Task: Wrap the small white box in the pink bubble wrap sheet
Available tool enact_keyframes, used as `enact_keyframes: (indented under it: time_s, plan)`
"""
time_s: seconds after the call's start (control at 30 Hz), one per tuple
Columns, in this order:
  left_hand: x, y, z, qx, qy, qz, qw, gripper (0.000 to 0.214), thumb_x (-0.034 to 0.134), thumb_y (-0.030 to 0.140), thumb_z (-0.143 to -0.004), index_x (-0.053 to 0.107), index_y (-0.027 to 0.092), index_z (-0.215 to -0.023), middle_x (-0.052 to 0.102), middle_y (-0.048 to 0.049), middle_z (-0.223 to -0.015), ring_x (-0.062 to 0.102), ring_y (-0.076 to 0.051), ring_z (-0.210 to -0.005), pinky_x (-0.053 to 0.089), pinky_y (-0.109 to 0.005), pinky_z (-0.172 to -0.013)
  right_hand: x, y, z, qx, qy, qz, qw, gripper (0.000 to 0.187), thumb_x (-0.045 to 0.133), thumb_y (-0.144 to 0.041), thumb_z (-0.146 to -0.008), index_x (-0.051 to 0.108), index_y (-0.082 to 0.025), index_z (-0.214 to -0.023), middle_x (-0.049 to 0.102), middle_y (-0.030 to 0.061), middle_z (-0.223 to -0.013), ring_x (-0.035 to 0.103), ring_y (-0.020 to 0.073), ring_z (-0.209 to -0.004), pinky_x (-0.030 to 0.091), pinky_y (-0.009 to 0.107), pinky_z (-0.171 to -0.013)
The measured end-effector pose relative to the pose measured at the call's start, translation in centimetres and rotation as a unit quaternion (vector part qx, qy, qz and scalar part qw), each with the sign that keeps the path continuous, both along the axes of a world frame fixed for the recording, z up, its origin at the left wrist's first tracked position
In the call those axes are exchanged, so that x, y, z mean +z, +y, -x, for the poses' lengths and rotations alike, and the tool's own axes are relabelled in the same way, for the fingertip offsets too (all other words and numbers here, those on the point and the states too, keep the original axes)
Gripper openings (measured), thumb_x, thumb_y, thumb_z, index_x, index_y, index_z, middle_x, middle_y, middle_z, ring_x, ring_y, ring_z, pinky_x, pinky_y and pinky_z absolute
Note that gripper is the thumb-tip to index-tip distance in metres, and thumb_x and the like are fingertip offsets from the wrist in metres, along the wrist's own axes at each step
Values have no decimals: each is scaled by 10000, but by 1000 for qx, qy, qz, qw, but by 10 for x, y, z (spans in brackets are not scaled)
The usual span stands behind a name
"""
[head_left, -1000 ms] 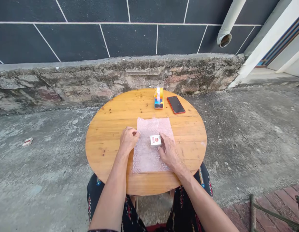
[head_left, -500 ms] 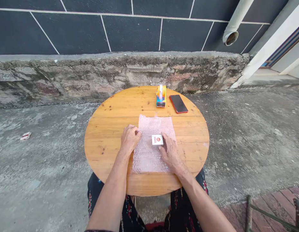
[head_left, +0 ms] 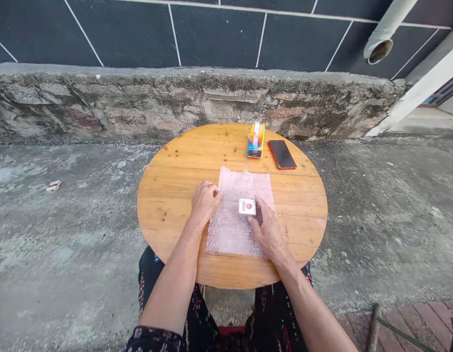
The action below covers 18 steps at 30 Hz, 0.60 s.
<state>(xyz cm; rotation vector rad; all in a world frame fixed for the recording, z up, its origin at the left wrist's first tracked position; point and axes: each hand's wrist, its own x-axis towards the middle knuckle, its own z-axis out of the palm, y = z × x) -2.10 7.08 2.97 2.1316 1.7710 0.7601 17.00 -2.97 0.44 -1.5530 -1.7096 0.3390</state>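
Observation:
A sheet of bubble wrap (head_left: 233, 230) lies flat on a round wooden table (head_left: 167, 195). On the middle of the sheet sits a small white box with a red mark (head_left: 247, 207). My right hand (head_left: 267, 230) rests on the sheet with its fingers curled against the box's right side. My left hand (head_left: 204, 201) is closed, pinching the sheet's left edge.
A yellow and blue tape dispenser (head_left: 255, 140) and a dark phone in a red case (head_left: 282, 154) lie at the table's far edge. Rough concrete floor surrounds the table, with a stone ledge (head_left: 138, 102) and dark tiled wall behind. A drain pipe (head_left: 380, 44) hangs at upper right.
The camera has shifted, so everything sits a little further right and higher in view. Both hands stay on the sheet and box in much the same grip.

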Motion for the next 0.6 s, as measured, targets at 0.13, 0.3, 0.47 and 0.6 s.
enact_keyframes:
  time_s: [0.13, 0.3, 0.47, 0.6]
  plan:
    - [0, 1, 0, 3, 5, 1, 1000, 146, 548, 248, -803, 579, 208, -666, 616, -43, -916, 529, -218, -914, 416, -317, -762, 0, 0, 0, 3, -10, -4, 1000, 605, 525, -202, -835, 367, -183, -1418, 510, 143, -1381, 470, 299, -1272, 375, 543, -1048]
    - [1, 0, -1, 3, 1, 3, 1000, 157, 550, 263, -806, 584, 208, -663, 615, -47, -910, 532, -225, -905, 416, -324, -736, 2, 0, 1, 12, 1, -22, 1000, 661, 550, -234, -834, 313, -190, -1449, 448, 153, -1434, 448, 298, -1297, 377, 540, -1053]
    - [2, 0, 0, 3, -8, 3, 1000, 153, 550, 261, -802, 606, 207, -671, 620, -50, -910, 533, -228, -908, 420, -326, -734, 8, -1, 3, 5, -22, -18, 1000, 626, 519, -219, -846, 332, -208, -1443, 468, 131, -1422, 423, 299, -1315, 343, 554, -1069]
    - [2, 0, 0, 0, -10, 6, 1000, 146, 541, 245, -805, 621, 207, -688, 621, -52, -931, 530, -229, -916, 424, -329, -741, 9, -1, 3, 13, -30, -15, 999, 598, 494, -185, -849, 352, -207, -1430, 494, 117, -1398, 439, 274, -1299, 345, 515, -1075]
